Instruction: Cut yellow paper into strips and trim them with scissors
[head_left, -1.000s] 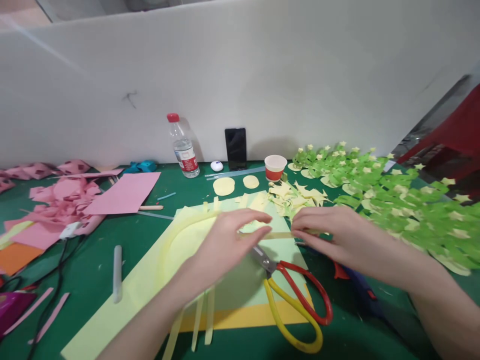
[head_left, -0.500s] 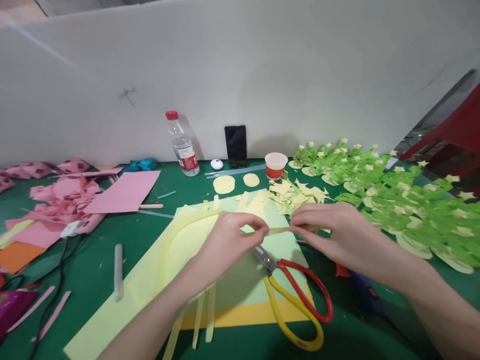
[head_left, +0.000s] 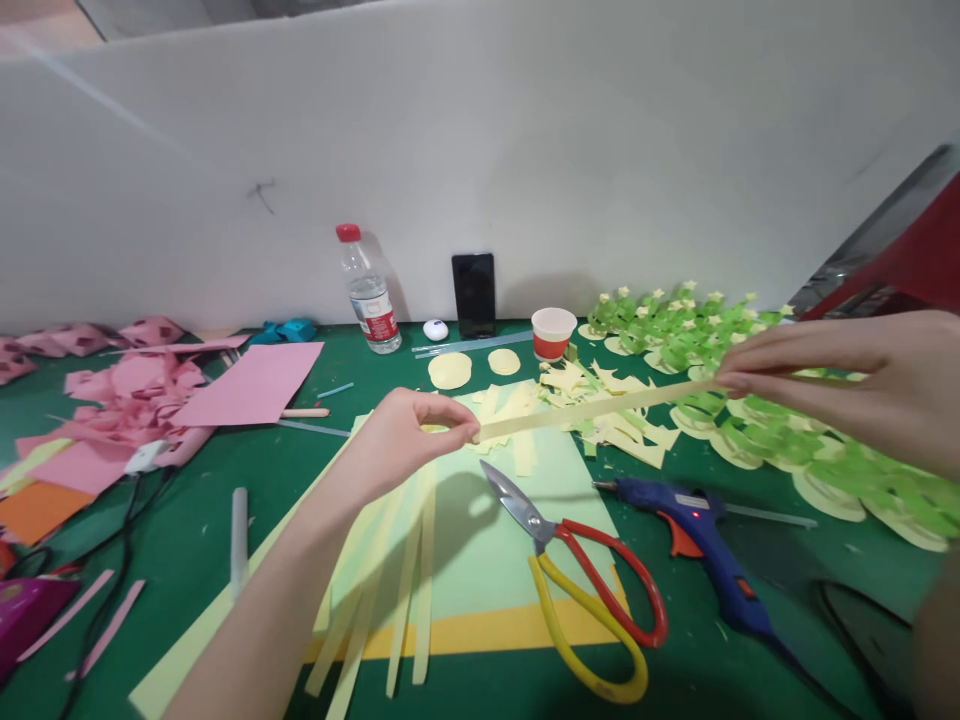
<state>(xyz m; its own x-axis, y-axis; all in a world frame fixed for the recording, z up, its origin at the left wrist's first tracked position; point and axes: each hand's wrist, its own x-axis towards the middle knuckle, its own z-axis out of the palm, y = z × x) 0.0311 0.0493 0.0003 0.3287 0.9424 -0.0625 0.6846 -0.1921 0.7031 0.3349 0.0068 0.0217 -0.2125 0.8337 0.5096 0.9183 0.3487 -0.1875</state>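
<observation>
A pale yellow paper strip (head_left: 592,410) stretches nearly straight between my two hands, above the pale green paper sheets. My left hand (head_left: 409,435) pinches its left end between thumb and fingers. At the other end my right hand (head_left: 832,375) grips the strip the same way, over the edge of the green paper trees. Scissors (head_left: 536,525) with one red and one yellow handle lie below the strip on the pale green sheets (head_left: 480,560). Several more yellow paper strips (head_left: 409,590) lie beside them, partly hidden by my left forearm.
A blue glue gun (head_left: 701,530) lies at right, its cord trailing forward. Green paper trees with stars (head_left: 690,330) crowd the right side. Paper scraps (head_left: 607,400), a paper cup (head_left: 553,335), a phone (head_left: 474,295) and a water bottle (head_left: 371,300) stand or lie behind. Pink paper (head_left: 255,385) is at left.
My right hand has moved right and up and my left hand slightly left, so the strip between them now shows at length. The glue gun is uncovered.
</observation>
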